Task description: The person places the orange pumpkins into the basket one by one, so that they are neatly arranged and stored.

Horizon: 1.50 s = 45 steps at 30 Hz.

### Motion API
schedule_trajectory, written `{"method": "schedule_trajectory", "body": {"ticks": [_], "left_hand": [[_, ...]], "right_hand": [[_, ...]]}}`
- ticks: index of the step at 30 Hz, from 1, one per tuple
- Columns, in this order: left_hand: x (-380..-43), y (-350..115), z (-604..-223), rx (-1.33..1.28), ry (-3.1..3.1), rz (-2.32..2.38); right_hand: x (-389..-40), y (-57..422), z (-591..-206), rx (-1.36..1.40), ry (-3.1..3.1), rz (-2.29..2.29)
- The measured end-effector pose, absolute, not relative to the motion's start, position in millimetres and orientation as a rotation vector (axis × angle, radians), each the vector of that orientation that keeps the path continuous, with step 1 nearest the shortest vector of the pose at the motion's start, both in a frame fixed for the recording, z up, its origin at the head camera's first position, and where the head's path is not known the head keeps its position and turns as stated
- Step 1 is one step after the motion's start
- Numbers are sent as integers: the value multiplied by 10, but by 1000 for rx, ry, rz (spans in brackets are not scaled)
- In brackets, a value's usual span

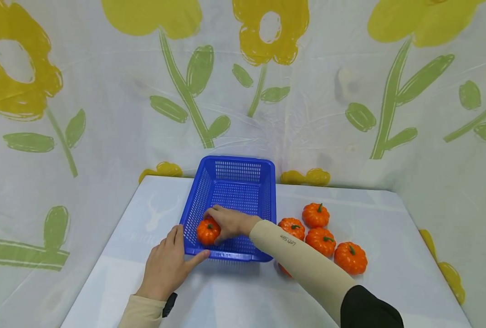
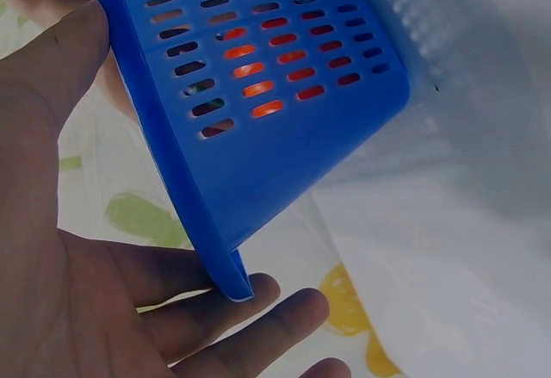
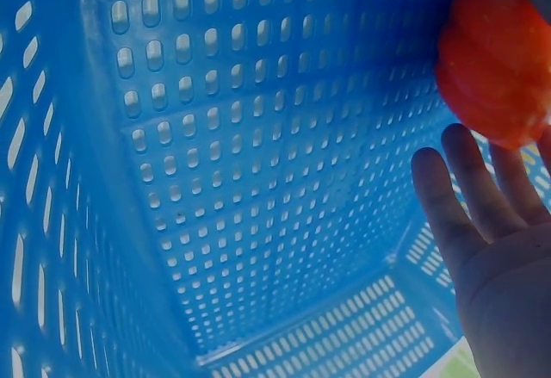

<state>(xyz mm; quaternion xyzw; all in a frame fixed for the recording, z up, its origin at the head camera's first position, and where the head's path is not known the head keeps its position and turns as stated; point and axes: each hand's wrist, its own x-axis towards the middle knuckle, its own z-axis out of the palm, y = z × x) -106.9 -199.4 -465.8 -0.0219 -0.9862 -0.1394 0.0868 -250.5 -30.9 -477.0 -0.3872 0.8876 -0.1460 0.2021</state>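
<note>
A blue perforated plastic basket [image 1: 267, 196] stands on the table. Inside its near left corner is a small orange pumpkin [image 1: 207, 232] with a green stem. My right hand [image 1: 230, 222] reaches into the basket and holds this pumpkin between thumb and fingers; the right wrist view shows fingertips [image 3: 430, 167] against its side. At the basket's near left corner, my left hand [image 1: 166, 264] touches the rim, thumb along the front edge and fingers extended by the left side. Through the basket's slots, the left wrist view shows orange pumpkin skin [image 2: 267, 108].
Several more orange pumpkins [image 1: 350, 258] lie on the white table [image 1: 374, 218] right of the basket; one is mostly hidden under my right forearm. A flower-patterned curtain [image 1: 308, 114] hangs behind and along the sides of the table.
</note>
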Motion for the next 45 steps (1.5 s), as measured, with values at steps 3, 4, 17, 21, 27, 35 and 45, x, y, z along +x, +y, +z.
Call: {"method": "schedule_trajectory", "body": {"ticks": [3,4,17,21,27,35,45], "left_hand": [[-1067,-1993,-4663,-68,-2937,-418],[-1067,-1992,-4664,-69,-2936,-418],[-1063,-1988,-4653,-49,-2963,-399],[-1057,-1981,-4647,-43,-2970,-406],[-1053,-1974,-4641,-36,-2972,-412],[-1058,-1969,-4647,-17,-2980,-403],[-1056,-1966,-4642,-14,-2985,-424]], "right_hand": [[-2512,-289,-4757,-1056,2473,-424],[-2518,-283,-4752,-1053,2471,-430],[-2566,-191,-4536,-1131,2485,-564],[-2557,-130,-4450,-1139,2500,-613],[-2509,5,-4332,-1116,2510,-743],[-2402,225,-4127,-1210,2599,-774],[-2196,683,-4007,-1178,2661,-895]]}}
